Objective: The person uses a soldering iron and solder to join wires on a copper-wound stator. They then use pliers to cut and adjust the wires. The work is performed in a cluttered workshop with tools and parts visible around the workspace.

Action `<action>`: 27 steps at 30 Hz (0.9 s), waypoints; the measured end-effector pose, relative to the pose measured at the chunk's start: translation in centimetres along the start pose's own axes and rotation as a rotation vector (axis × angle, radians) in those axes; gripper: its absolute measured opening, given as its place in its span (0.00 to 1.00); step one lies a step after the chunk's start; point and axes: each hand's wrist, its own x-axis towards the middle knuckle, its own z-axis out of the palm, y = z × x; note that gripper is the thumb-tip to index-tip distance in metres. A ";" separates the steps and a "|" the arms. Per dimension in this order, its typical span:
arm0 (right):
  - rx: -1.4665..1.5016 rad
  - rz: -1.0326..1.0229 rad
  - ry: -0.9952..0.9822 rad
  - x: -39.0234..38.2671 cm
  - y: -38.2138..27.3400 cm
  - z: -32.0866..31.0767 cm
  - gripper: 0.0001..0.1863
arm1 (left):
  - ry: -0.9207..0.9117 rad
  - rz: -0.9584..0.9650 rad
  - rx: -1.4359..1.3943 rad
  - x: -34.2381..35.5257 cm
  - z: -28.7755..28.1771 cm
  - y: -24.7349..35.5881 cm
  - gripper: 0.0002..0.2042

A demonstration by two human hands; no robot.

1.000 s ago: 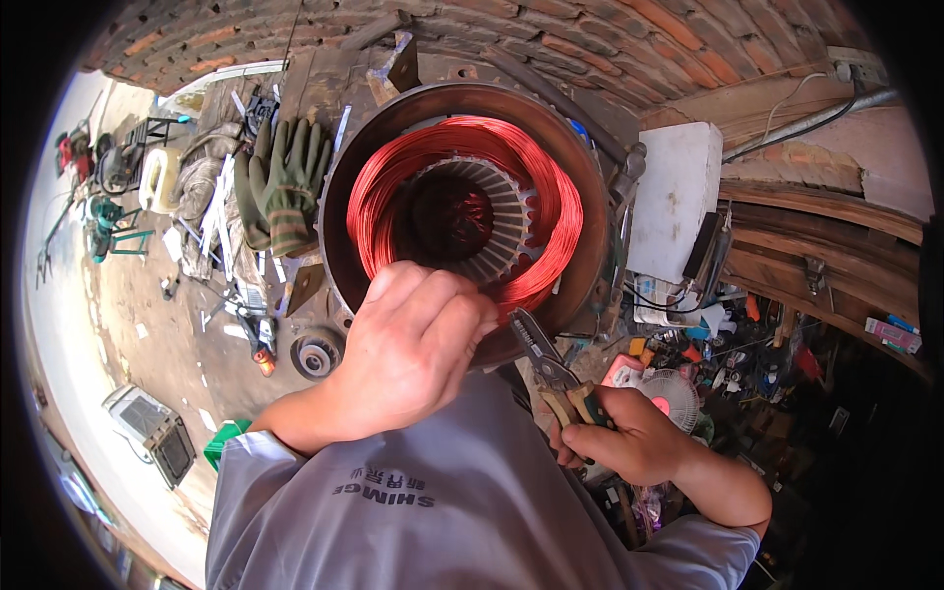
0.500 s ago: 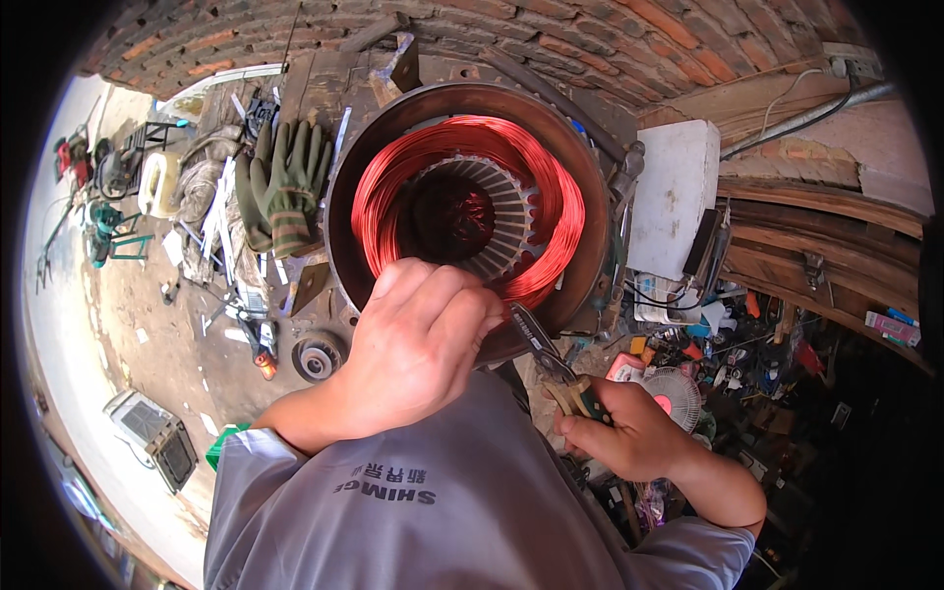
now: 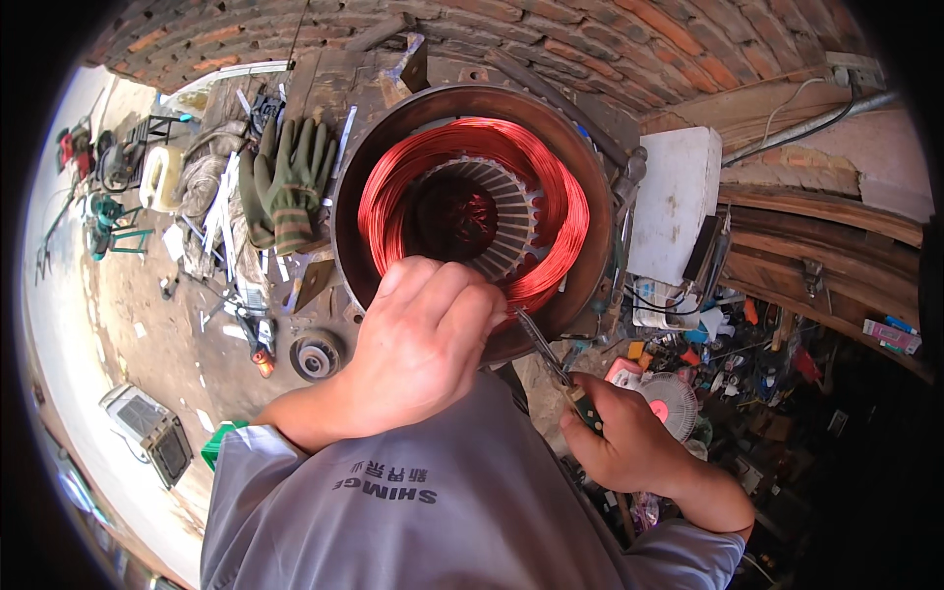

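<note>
A round motor housing (image 3: 346, 211) holds a slotted stator core (image 3: 511, 218) with a thick ring of red enamelled copper wire (image 3: 567, 221) over it. My left hand (image 3: 423, 339) is closed on the near side of the winding; its fingertips are hidden behind the knuckles. Pliers (image 3: 543, 346) with green handles sit in my right hand (image 3: 629, 438), fingers wrapped round the grips. The jaw tips reach the winding's near edge, right beside my left fingers. Whether the jaws pinch a wire I cannot tell.
Green work gloves (image 3: 293, 187) and white strips lie left of the housing, near a black round part (image 3: 317, 354). A hammer (image 3: 631, 172) and a white box (image 3: 677, 202) stand close on the right. A fan (image 3: 671, 403) and clutter lie below. A brick wall (image 3: 551, 39) runs behind.
The pliers have turned in my right hand and look narrower, with the handles closer together. My left hand keeps its hold; the whole view has shifted slightly.
</note>
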 end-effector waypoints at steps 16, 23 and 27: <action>-0.212 -0.071 0.073 -1.6 0.3 -4.2 0.22 | -0.042 0.024 -0.028 0.0 -0.2 -0.1 0.07; -1.079 -0.551 0.262 3.2 -6.3 -11.9 0.34 | -0.024 0.041 -0.014 0.0 -0.2 -0.2 0.08; -1.192 -0.628 0.061 6.6 -7.1 -13.0 0.34 | -0.048 0.023 -0.037 0.2 -0.4 -0.1 0.07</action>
